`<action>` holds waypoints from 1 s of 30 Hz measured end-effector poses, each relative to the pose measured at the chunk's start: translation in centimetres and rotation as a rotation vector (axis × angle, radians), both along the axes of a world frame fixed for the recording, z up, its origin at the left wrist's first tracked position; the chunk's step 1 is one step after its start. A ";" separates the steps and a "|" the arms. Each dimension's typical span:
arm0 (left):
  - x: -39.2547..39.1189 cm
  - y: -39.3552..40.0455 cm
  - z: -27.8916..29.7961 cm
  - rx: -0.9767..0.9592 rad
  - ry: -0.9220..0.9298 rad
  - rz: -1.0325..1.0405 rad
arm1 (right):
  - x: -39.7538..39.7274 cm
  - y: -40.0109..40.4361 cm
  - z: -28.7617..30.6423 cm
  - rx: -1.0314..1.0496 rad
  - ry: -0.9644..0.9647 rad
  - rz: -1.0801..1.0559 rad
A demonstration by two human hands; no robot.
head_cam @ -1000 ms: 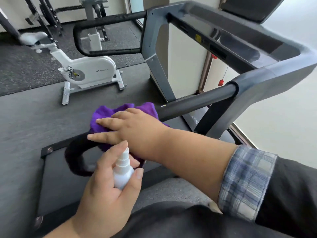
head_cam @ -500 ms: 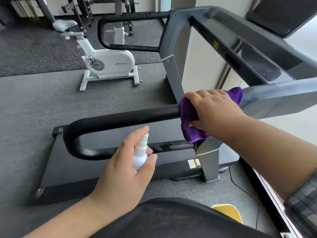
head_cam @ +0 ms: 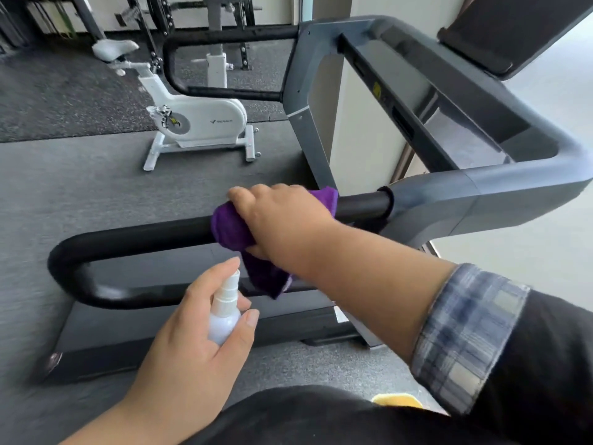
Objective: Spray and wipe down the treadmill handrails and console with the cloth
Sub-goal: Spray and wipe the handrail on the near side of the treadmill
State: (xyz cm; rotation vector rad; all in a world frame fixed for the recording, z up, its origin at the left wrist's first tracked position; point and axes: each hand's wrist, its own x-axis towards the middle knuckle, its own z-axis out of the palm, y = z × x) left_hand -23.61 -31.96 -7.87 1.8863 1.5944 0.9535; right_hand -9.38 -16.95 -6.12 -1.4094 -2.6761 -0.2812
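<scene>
The near black handrail [head_cam: 134,236] of the treadmill runs across the middle of the view and curves down at the left. My right hand [head_cam: 282,216] grips a purple cloth [head_cam: 231,229] wrapped over this rail, a little left of where the rail meets the grey frame [head_cam: 449,200]. A corner of the cloth hangs below the rail. My left hand [head_cam: 195,342] holds a small white spray bottle [head_cam: 224,313] upright below the rail, with the index finger on its nozzle. The far handrail [head_cam: 224,35] and the dark console [head_cam: 500,30] lie beyond.
A white exercise bike [head_cam: 199,120] stands on the grey floor behind the treadmill, with weight racks [head_cam: 154,30] further back. The treadmill deck [head_cam: 192,329] lies below the rail. A yellow object [head_cam: 398,399] shows at the bottom right. A bright window [head_cam: 545,252] fills the right side.
My right hand slid the cloth from the rail's left bend to its right end by the grey frame, then back left toward the middle. The left hand kept hold of the bottle.
</scene>
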 end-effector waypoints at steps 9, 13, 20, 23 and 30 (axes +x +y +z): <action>3.5 -0.7 -0.1 -0.041 -0.063 0.034 | 12.1 0.4 1.8 -0.052 -0.080 -0.142; 3.4 -1.6 -0.4 -0.047 -0.065 0.078 | 13.0 0.4 1.7 -0.019 -0.098 -0.131; 3.4 -2.8 -0.9 -0.047 -0.032 0.154 | 8.6 0.3 1.2 0.025 -0.078 -0.022; 4.4 -2.4 -0.8 -0.039 -0.017 0.141 | 5.3 -0.1 0.9 0.002 -0.021 0.034; 6.1 -1.5 -0.8 -0.053 -0.001 0.101 | 8.2 0.0 1.2 -0.087 0.025 -0.056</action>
